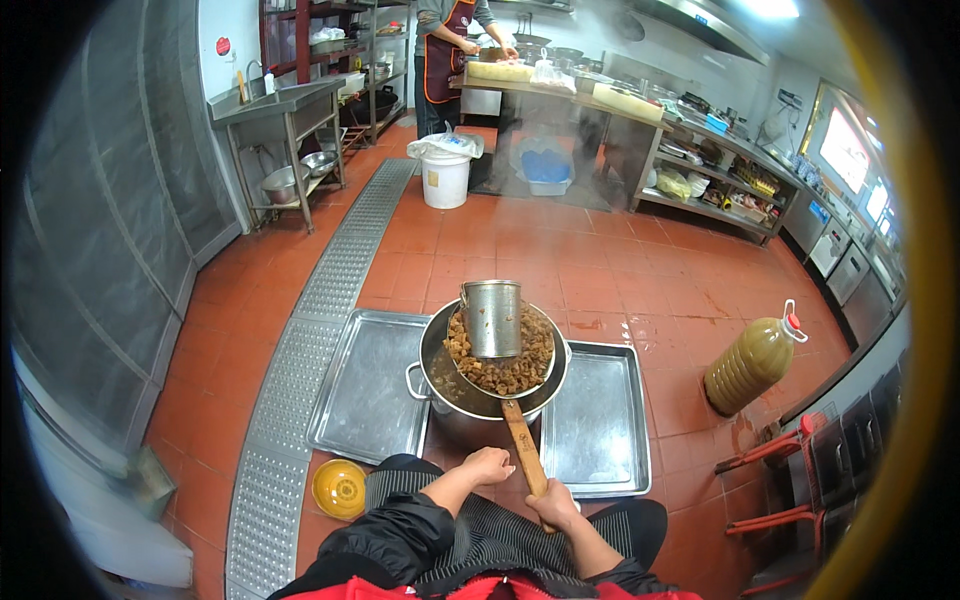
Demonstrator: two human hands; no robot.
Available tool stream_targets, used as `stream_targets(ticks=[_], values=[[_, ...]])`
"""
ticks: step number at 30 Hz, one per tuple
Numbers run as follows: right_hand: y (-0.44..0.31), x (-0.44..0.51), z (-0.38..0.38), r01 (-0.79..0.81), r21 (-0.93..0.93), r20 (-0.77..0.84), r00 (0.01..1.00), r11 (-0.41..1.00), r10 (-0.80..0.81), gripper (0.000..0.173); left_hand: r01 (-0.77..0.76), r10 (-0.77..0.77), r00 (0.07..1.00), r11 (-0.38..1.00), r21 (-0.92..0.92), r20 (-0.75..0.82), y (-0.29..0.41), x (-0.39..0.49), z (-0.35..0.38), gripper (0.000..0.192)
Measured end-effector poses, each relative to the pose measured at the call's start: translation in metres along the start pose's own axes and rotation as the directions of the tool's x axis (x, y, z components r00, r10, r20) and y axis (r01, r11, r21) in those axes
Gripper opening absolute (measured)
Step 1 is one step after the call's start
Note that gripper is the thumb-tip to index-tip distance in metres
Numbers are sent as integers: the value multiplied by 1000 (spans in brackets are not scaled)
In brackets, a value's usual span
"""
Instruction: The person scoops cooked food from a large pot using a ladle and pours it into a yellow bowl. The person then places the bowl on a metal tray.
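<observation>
My right hand [553, 504] grips the wooden handle [526, 448] of a round strainer, near its lower end. The strainer's bowl rests over a steaming two-handled metal stockpot [426, 360] with dark liquid inside. Brown diced food [517, 372] fills the strainer. On that food sits a metal mug [495, 322], its rim towards the far side; the inside is hidden. My left hand [487, 465] is loosely curled above my knees, left of the handle, with nothing visible in it. Shallow metal trays flank the pot, one on the left [375, 390] and one on the right [596, 420].
A yellow bowl [339, 489] lies on the floor by my left knee. A large plastic jug [750, 364] and stacked red-framed chairs [814, 480] stand right. Ahead are a white bucket [445, 184], a steel sink [289, 101] and a co-worker [450, 60] at a worktable [555, 94].
</observation>
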State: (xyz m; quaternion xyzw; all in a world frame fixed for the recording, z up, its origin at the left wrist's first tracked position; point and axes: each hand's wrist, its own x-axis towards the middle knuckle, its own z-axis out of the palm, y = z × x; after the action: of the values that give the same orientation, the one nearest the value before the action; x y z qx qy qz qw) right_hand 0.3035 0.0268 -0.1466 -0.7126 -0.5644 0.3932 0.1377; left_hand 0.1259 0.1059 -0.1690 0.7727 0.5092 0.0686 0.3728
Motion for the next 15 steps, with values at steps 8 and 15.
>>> stream_targets(ticks=[8, 15], values=[[1, 1, 4, 13, 47, 2, 1000, 999, -13, 35, 25, -25, 1000, 1000, 4, 13, -1, -1, -1, 31], [-5, -1, 2, 10, 94, 7, 1000, 996, -11, 34, 10, -10, 1000, 1000, 4, 12, -5, 1, 0, 31]])
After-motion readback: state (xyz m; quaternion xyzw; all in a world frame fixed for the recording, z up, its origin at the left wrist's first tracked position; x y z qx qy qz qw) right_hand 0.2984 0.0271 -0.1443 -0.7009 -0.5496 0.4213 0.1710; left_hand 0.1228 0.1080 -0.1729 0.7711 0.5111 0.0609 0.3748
